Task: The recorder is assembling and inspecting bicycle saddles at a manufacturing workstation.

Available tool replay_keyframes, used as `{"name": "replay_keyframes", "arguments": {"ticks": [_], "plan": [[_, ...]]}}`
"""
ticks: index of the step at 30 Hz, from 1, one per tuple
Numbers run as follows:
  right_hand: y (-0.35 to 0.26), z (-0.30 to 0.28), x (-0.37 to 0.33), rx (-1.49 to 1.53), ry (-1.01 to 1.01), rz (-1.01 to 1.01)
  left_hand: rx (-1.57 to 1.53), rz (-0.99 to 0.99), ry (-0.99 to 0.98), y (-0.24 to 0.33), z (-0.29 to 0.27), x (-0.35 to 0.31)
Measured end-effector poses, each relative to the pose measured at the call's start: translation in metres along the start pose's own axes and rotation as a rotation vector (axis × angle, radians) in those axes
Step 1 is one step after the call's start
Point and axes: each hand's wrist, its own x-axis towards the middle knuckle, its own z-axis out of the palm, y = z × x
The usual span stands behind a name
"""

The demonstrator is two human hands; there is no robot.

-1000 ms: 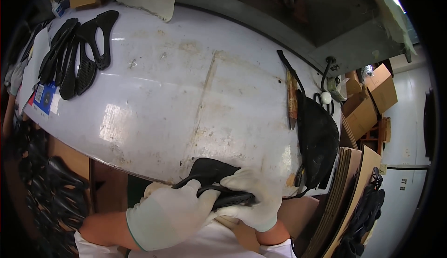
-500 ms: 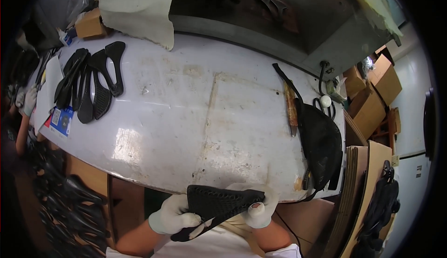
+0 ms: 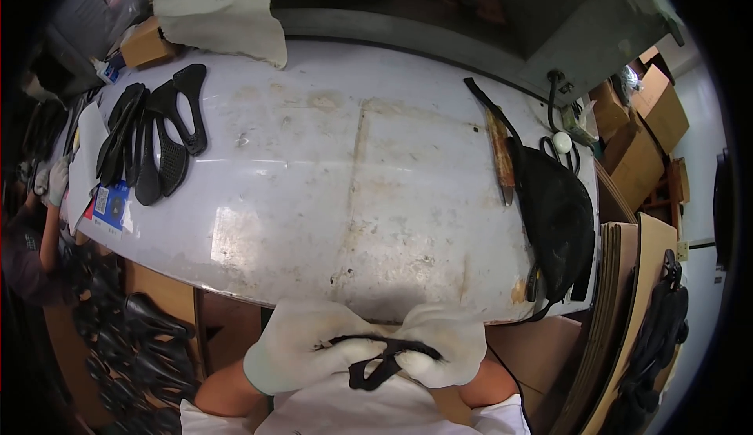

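Close to my body, just off the table's near edge, I hold a black bicycle saddle (image 3: 365, 376) in both gloved hands. My left hand (image 3: 302, 349) is closed round one side, its thumb lying across the black surface. My right hand (image 3: 441, 347) grips the other side, thumb pressed in near the middle. An opening shows in the part of the saddle that points toward me. The gloves cover much of the rest. Several similar black saddles (image 3: 173, 170) lie bunched together on the far left of the table.
On the white table (image 3: 282, 223), a black cloth bag (image 3: 558, 219) and a worn wooden-looking tool (image 3: 500, 152) lie at right. A grey metal housing (image 3: 408, 33) stands behind. Cardboard sheets (image 3: 616, 278) lean at right. At far left is another person's gloved hand (image 3: 58, 180); more saddles (image 3: 149, 341) are below.
The saddle has been turned in my hands: its broad mesh-like face showed before, and now a narrow view of it shows. Both hands have come closer together around it. The view has shifted slightly.
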Motion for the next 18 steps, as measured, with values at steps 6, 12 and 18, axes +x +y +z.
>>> {"name": "replay_keyframes", "arguments": {"ticks": [6, 12, 18], "plan": [[-0.031, -0.003, 0.010, -0.083, -0.002, 0.439, -0.109, -0.315, 0.168, -0.017, 0.012, -0.004], [-0.023, 0.002, 0.006, 0.145, 0.056, 0.718, -0.219, -0.404, -0.032, -0.021, 0.002, -0.006], [-0.021, 0.006, 0.003, 0.119, 0.053, 0.758, 0.020, -0.380, 0.045, -0.022, 0.013, -0.012]]}}
